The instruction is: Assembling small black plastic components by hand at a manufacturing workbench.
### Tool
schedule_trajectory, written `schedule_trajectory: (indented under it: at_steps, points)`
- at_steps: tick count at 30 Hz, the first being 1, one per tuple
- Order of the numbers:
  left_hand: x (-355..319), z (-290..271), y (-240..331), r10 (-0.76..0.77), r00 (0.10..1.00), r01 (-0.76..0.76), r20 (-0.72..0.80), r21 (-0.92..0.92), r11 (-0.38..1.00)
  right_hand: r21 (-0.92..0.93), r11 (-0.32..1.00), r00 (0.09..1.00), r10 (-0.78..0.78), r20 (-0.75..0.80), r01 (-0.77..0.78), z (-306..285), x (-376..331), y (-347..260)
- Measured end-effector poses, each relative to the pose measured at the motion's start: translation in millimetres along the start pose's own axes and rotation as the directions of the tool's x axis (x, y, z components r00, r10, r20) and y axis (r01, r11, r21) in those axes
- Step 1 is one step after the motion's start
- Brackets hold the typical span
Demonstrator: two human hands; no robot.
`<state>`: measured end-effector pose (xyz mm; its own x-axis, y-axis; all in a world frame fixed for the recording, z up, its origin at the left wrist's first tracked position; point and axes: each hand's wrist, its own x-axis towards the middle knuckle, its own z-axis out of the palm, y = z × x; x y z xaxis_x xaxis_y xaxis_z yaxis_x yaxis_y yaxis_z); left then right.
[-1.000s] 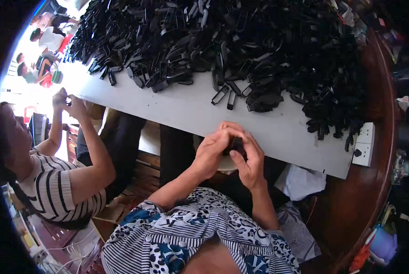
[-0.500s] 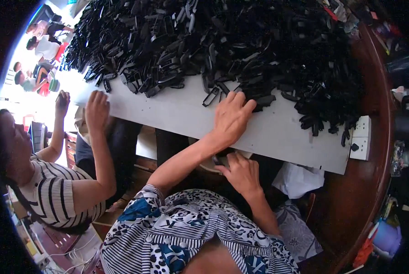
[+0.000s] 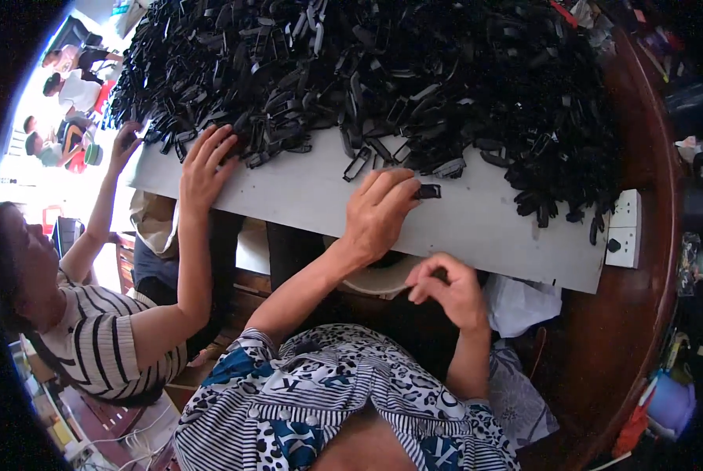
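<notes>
A small black piece [image 3: 428, 191], narrow and roughly rectangular with a paler outline along its face, juts from the fingertips of a worker's left hand [image 3: 379, 210], which is clamped on it above the near part of a pale grey table [image 3: 500, 228]; whether the piece touches the surface cannot be told. The right hand [image 3: 451, 292] hangs just in front of the table's edge, fingers curled toward the thumb; the view does not show whether they close on anything. Near it, below the edge, sits a pale, round-rimmed tub [image 3: 367, 285]. Beyond the left hand, an open rectangular frame [image 3: 358, 164] lies beside a broad heap of glossy black parts [image 3: 289, 86]. Any marking on the parts is too small to make out; large printed letters show on the worker's patterned shirt [image 3: 344, 385]. Half a second earlier, the left hand was at the heap's edge and the right hand was lower, over the tub; now the left is drawn back with the piece and the right is farther right. At left, a co-worker's near hand [image 3: 204, 167], then short of the heap, now reaches its edge.
</notes>
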<state>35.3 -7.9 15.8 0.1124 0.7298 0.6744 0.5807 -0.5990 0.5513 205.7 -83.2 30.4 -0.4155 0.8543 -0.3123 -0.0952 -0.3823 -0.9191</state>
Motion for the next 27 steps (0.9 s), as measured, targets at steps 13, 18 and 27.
schedule_trajectory:
  at_steps: [13, 18, 27]
  points:
    - [-22, -22, 14, -0.444, 0.509, 0.774, 0.737, -0.618, -0.138, -0.164, 0.977, 0.975, -0.159, -0.155, 0.134, -11, 16, -21]
    - [-20, -21, 19, -0.409, 0.542, 0.77, 0.734, -0.629, -0.109, -0.202, 0.97, 0.971, -0.169, -0.169, 0.133, -2, 25, -20]
    - [-28, -23, 10, -0.43, 0.537, 0.843, 0.726, -0.484, 0.236, -0.639, 0.743, 0.895, -0.404, -0.189, 0.2, 9, 38, -23]
